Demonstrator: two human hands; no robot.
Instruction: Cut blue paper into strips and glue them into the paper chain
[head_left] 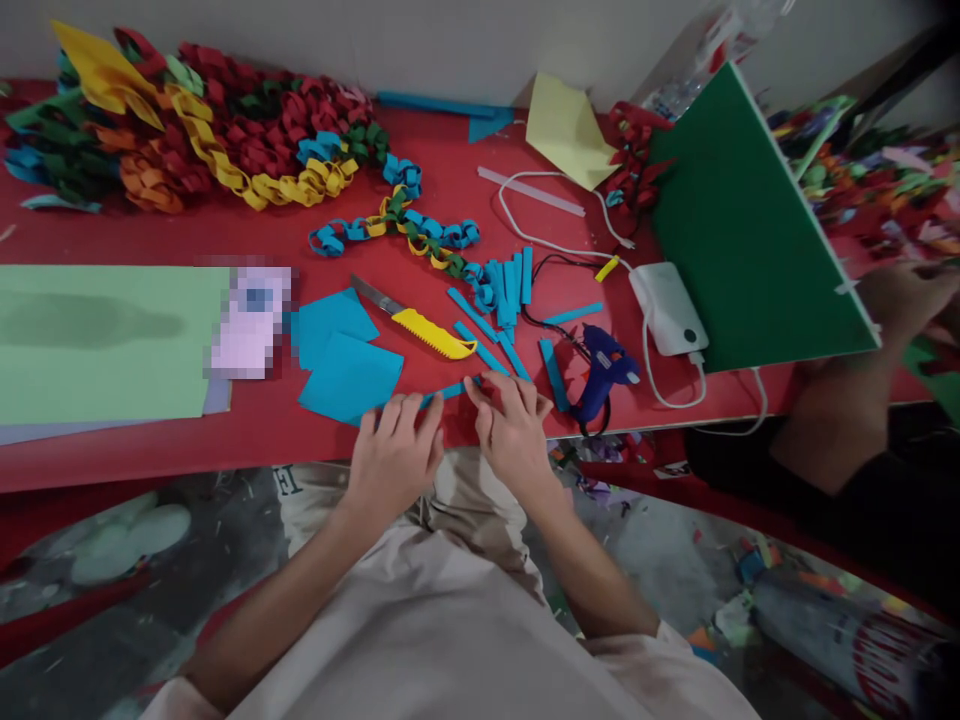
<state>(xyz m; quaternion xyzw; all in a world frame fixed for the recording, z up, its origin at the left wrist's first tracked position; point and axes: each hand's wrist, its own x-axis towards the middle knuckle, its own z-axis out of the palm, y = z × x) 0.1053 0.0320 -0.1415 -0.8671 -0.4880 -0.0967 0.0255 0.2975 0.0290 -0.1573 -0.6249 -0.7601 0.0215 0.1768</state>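
A narrow blue paper strip [451,391] lies near the table's front edge, between my two hands. My left hand [396,450] rests at its left end, fingers lightly bent and thumb apart. At the other end, my right hand [517,432] touches the strip with its index fingertip; its thumb is spread away. Just beyond is a utility knife [435,334] with a yellow handle and its blade out. Blue paper squares [351,378] lie left of it. More cut blue strips [511,285] are bunched beside a paper chain [420,232] of blue, yellow and green links.
A blue glue gun [600,372] and a white power bank [669,308] with cables sit to the right. A green board [750,230] stands upright before another person's arm [847,410]. Piled paper chains [247,130] lie at back left, green sheets [97,345] in front.
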